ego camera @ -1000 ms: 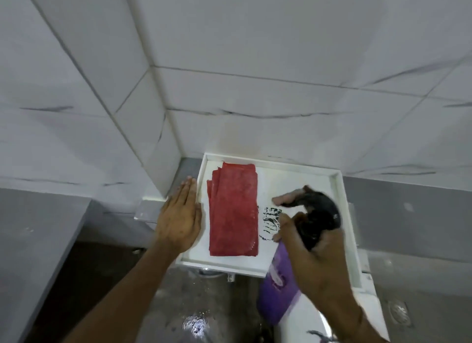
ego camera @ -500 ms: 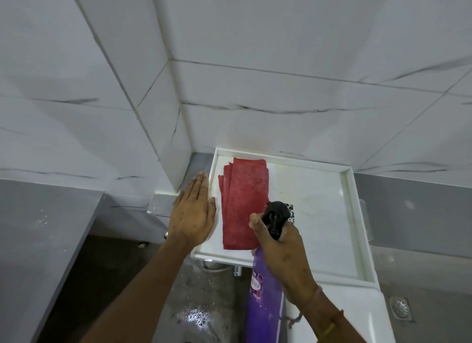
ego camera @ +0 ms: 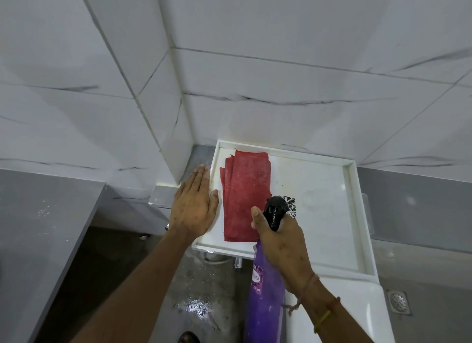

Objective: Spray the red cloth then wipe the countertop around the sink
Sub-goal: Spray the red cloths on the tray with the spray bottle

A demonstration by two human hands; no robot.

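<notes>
A folded red cloth (ego camera: 244, 194) lies flat on the left part of a white rimmed countertop (ego camera: 327, 215) set in a tiled corner. My right hand (ego camera: 281, 243) grips a purple spray bottle (ego camera: 265, 299) by its neck, with the black nozzle head (ego camera: 275, 211) over the cloth's near right corner. My left hand (ego camera: 194, 207) rests flat, fingers together, on the countertop's left rim beside the cloth, holding nothing.
White marble-look tiles form the wall corner behind. A grey counter (ego camera: 38, 227) stands at the left. Wet grey floor lies below, with a round drain (ego camera: 398, 300) at the right. A small black-patterned patch (ego camera: 291, 202) sits on the countertop by the nozzle.
My right hand swung the bottle left, from over the middle of the countertop to the cloth's near right corner. My left hand stayed on the left rim.
</notes>
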